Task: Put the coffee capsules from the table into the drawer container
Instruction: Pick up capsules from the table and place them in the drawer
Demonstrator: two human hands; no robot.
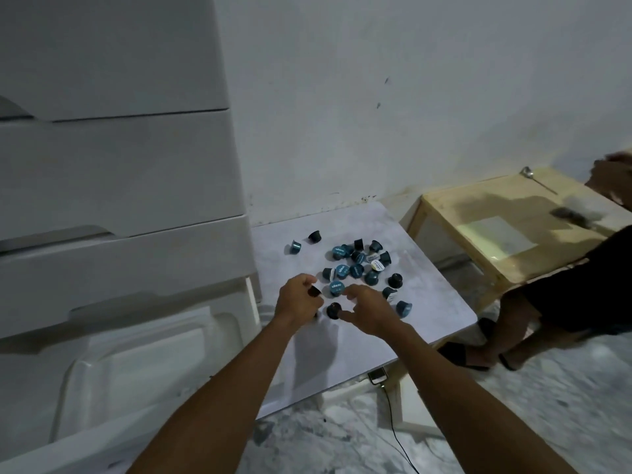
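Several blue and black coffee capsules (355, 265) lie scattered on the small pale table (431, 302). My left hand (295, 301) hovers at the near left of the pile and pinches a black capsule (314, 291) between thumb and fingers. My right hand (371, 311) reaches beside it with fingers spread and loosely bent, its thumb next to another black capsule (333, 310) that stands on the table. The white drawer (147, 367) of the plastic drawer unit (119, 186) is pulled open at the lower left and looks empty inside.
A wooden stool (513, 227) with a spoon (537, 179) on it stands to the right of the table. Another person (564, 295) crouches at the far right. A phone (377, 375) with a cable lies on the floor under the table's near edge.
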